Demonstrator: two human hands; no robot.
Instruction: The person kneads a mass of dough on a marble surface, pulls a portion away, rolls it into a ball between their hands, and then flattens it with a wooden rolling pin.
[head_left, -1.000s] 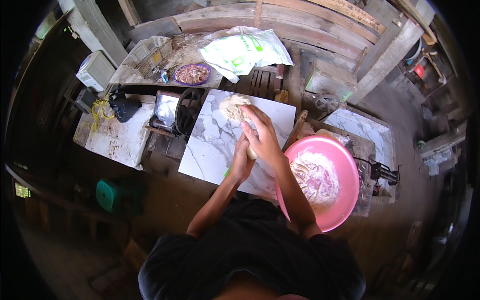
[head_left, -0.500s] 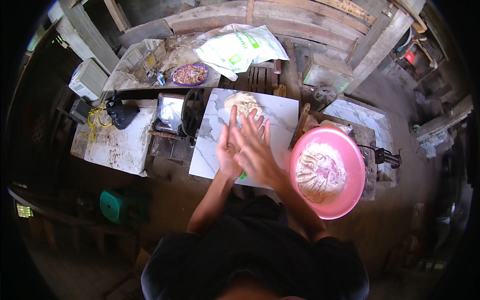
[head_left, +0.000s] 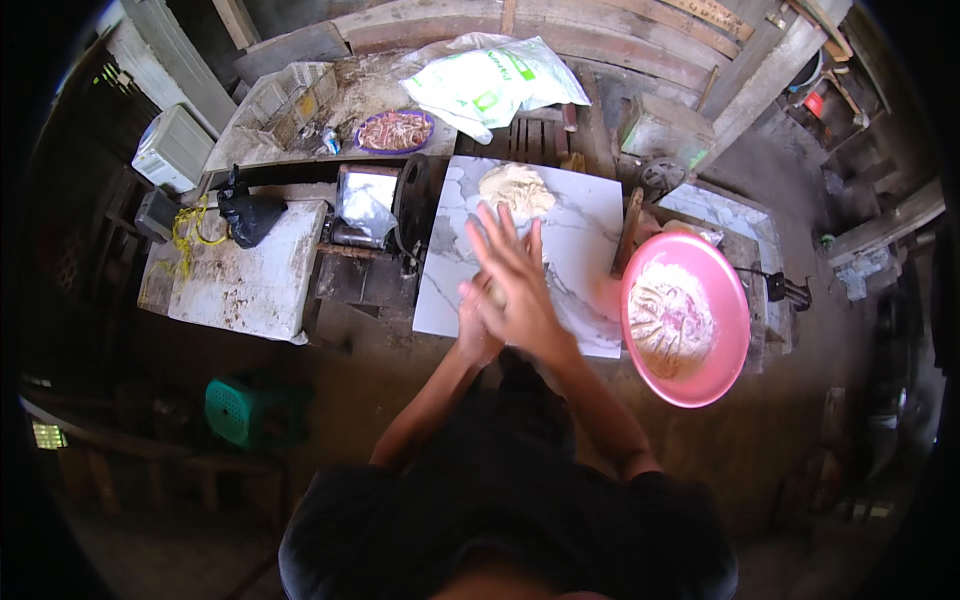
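Over the near part of a white marble-patterned board (head_left: 590,260), my two hands meet palm against palm. My right hand (head_left: 525,300) lies on top, its fingers stretched out and slightly blurred by motion. Below it is my left hand (head_left: 478,335), mostly covered, its fingers seeming extended. A small pale patch shows between the palms; whether it is dough or skin I cannot tell. Beyond my fingertips a lump of pale dough (head_left: 516,189) rests on the board. To the right, a pink basin (head_left: 738,320) holds white flour (head_left: 668,315) with finger tracks in it.
A hand-cranked machine with a wheel (head_left: 408,215) stands left of the board. Farther left are a black plastic bag (head_left: 250,215) and a white worktop (head_left: 245,285). Behind lie a purple plate of reddish strips (head_left: 395,131) and a white-green sack (head_left: 495,85). A green stool (head_left: 232,412) stands lower left.
My hands have come from slightly apart to pressed together, the right covering more of the left. The whole scene sits farther right and higher in view. The dough lump stays on the board.
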